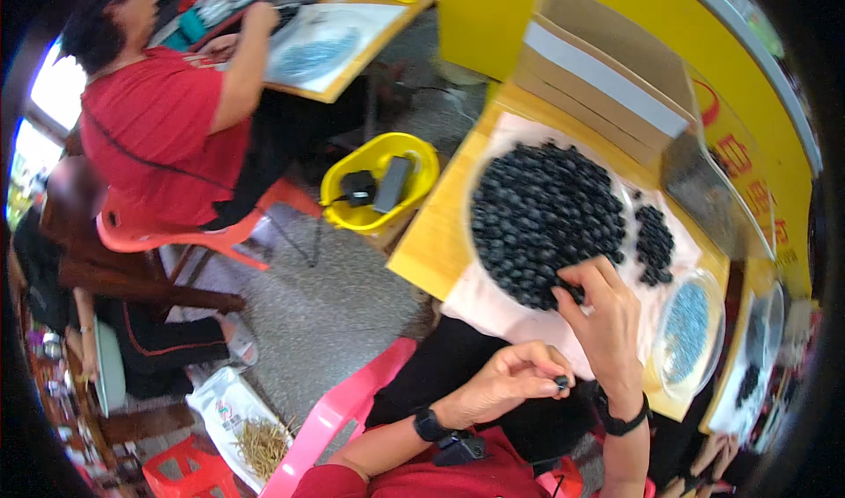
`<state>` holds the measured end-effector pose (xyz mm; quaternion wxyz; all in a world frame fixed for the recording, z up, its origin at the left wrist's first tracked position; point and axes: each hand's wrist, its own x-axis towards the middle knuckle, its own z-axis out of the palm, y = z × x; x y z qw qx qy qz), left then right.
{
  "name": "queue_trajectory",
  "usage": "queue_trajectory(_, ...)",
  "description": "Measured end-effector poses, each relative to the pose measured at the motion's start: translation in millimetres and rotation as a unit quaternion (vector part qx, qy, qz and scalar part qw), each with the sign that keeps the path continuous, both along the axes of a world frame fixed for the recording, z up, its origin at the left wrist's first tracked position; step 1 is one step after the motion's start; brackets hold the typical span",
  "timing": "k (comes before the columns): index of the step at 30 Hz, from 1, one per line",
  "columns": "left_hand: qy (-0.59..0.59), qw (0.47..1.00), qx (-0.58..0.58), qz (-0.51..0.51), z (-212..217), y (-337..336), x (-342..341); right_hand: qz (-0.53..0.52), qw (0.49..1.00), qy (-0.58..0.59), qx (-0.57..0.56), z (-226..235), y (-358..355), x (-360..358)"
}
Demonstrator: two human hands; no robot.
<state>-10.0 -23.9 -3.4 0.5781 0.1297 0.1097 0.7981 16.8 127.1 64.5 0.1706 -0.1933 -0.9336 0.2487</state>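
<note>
My left hand [515,377] is closed in a pinch, holding a small dark round piece [561,381] between thumb and fingertips. Over the near right part of a wide shallow round tray [473,234] hangs my right hand [607,313], its thumb and forefinger curled together in a pinch; whatever lies between them blends with the dark pieces behind. The tray is heaped with small black round pieces [541,212]. A smaller pile of black pieces [653,245] lies right of it on a pale cloth [502,326]. Nearer me on the right, a clear round container [687,331] holds small light-blue pieces.
An open cardboard box [607,80] stands at the back of the wooden table [431,252], beside a clear plastic bin [717,190]. A yellow tub [332,186] sits left. A person in red [158,128] works at another table. A pink chair [330,410] is by my left arm.
</note>
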Motion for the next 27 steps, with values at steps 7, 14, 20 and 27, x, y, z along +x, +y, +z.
queue_trajectory(7, 0.002, 1.0, -0.028, -0.014, -1.2, 3.4, -1.4, -0.052, 0.997, -0.009, 0.051, 1.7, 24.4, 2.8)
queue_trajectory(14, 0.006, 1.0, -0.015, -0.022, -4.8, 4.1, -5.4, 0.004, 0.999, 0.041, 0.027, 4.6, 22.4, -12.2)
queue_trajectory(20, 0.013, 0.999, -0.013, -0.036, -2.8, 5.9, -7.4, 0.036, 0.999, 0.002, 0.019, -2.4, 25.0, -31.4)
queue_trajectory(27, 0.028, 0.999, -0.011, -0.042, -2.2, 6.1, -9.5, 0.045, 0.998, 0.037, -0.012, -7.1, 28.9, -32.7)
